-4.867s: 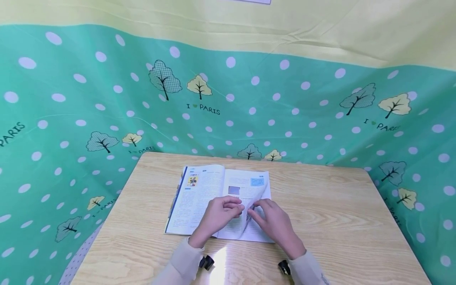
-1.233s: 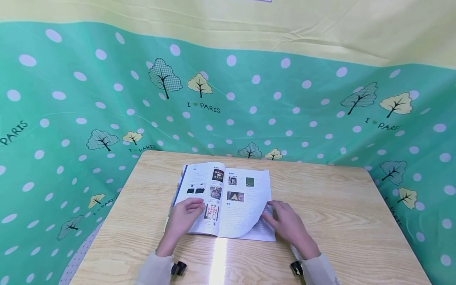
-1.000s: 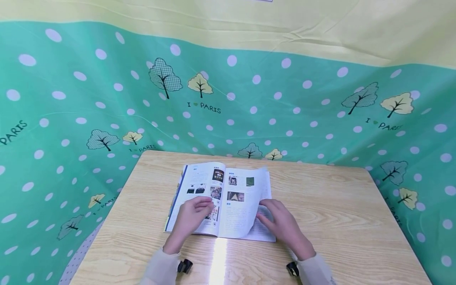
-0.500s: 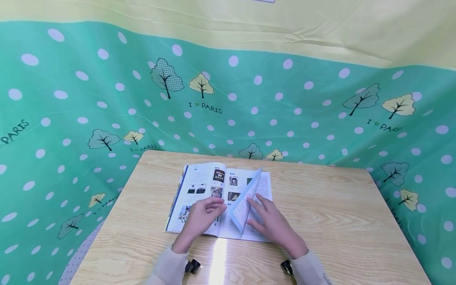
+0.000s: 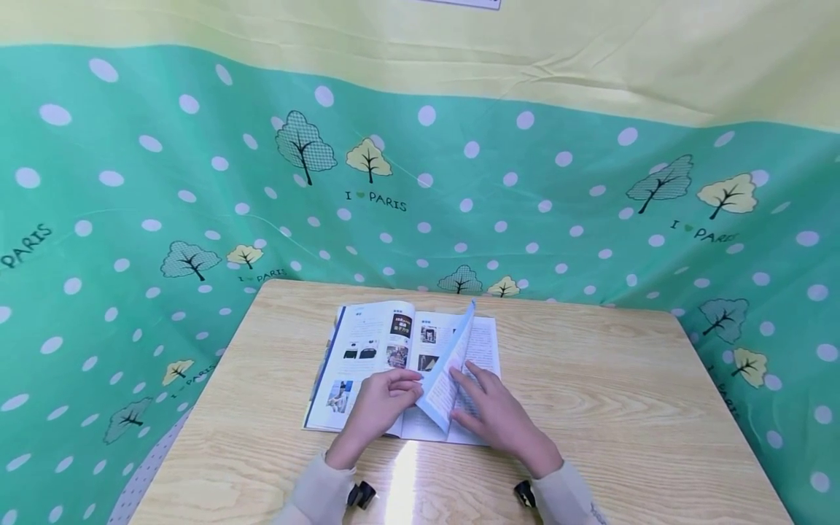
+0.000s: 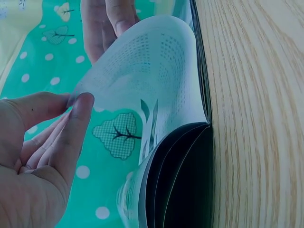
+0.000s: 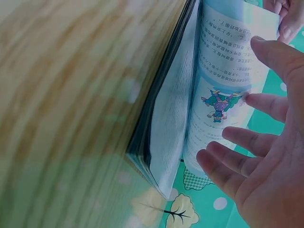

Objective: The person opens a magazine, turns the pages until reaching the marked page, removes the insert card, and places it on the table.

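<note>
An open magazine (image 5: 357, 364) lies on the table, pictures and print on its pages. One right-hand page (image 5: 442, 386) stands raised and bends over to the left. My left hand (image 5: 377, 401) pinches that page's edge between thumb and finger, plainest in the left wrist view, where the page (image 6: 142, 61) arches up from the spine. My right hand (image 5: 499, 415) is on the other side of the raised page, fingers spread. In the right wrist view the right hand's fingers (image 7: 251, 140) are at the printed side, which bears a small cartoon figure (image 7: 218, 104); contact is hard to tell.
The light wooden table (image 5: 610, 394) extends around the magazine on all sides. Behind it hangs a green curtain (image 5: 545, 233) with dots and trees. A bright light reflection (image 5: 402, 481) crosses the table in front of the magazine.
The right-hand page has gone from nearly flat to raised and bent leftward. My left hand came right and took its edge; my right hand moved left. Different pages showed in the oldest frame.
</note>
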### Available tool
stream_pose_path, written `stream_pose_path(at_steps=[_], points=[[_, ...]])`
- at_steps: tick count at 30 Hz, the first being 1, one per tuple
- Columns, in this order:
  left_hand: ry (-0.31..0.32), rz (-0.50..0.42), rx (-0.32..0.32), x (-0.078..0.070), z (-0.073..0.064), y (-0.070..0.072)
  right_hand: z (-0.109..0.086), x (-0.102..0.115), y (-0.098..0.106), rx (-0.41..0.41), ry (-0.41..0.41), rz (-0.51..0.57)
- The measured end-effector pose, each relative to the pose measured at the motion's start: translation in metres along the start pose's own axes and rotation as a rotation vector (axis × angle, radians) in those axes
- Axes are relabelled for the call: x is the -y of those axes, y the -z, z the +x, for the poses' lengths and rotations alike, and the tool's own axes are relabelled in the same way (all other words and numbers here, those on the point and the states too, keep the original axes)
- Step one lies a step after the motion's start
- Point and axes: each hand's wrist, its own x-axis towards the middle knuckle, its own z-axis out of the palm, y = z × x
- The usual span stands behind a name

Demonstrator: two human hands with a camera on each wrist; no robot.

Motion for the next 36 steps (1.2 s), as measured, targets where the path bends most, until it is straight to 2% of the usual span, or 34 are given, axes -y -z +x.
stream_pose_path(at_steps=[4, 8, 16, 21, 27, 36], points=[[0.017, 0.007, -0.012, 0.002, -0.001, 0.001, -0.001, -0.001, -0.002, 0.002, 0.007, -0.009], [0.043, 0.005, -0.044, 0.008, -0.004, 0.009, -0.002, 0.000, -0.001, 0.012, 0.005, -0.007], [0.076, 0.036, -0.206, 0.019, -0.016, 0.041, -0.006, -0.002, 0.000, 0.048, 0.003, -0.038], [0.136, 0.040, -0.273, 0.028, -0.025, 0.062, -0.009, -0.003, 0.000, 0.067, 0.012, -0.032], [0.218, 0.114, -0.312, 0.037, -0.037, 0.083, -0.011, -0.005, -0.002, 0.094, 0.019, -0.052], [0.289, 0.149, -0.335, 0.047, -0.055, 0.105, -0.014, -0.004, -0.004, 0.149, -0.022, -0.066]])
